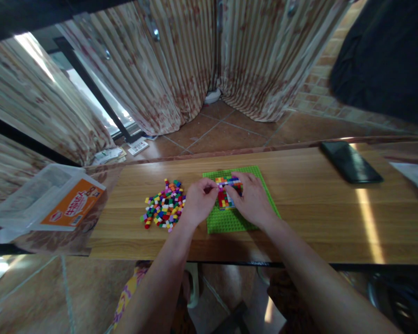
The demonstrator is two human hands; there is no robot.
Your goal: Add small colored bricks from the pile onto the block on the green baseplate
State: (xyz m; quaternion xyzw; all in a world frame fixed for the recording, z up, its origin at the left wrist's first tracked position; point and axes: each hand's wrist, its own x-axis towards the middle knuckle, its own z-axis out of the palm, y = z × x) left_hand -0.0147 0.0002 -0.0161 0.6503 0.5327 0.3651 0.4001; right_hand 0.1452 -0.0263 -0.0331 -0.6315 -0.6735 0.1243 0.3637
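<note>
A green studded baseplate [230, 220] lies on the wooden table [299, 222], with a patch of small coloured bricks [224, 180] built on its upper middle. My left hand [198, 202] pinches at the left edge of that patch, fingers closed on something too small to name. My right hand [252, 200] rests on the plate from the right, its fingertips pressed on the bricks beside my left fingers. A loose heap of small multicoloured bricks [163, 206] lies just left of the plate, next to my left wrist.
A dark phone [350, 162] lies on the table's far right. A clear plastic box with an orange label [52, 199] sits off the table's left end. Striped curtains [181, 69] hang beyond the table over a tiled floor. White paper [416, 174] is at the right edge.
</note>
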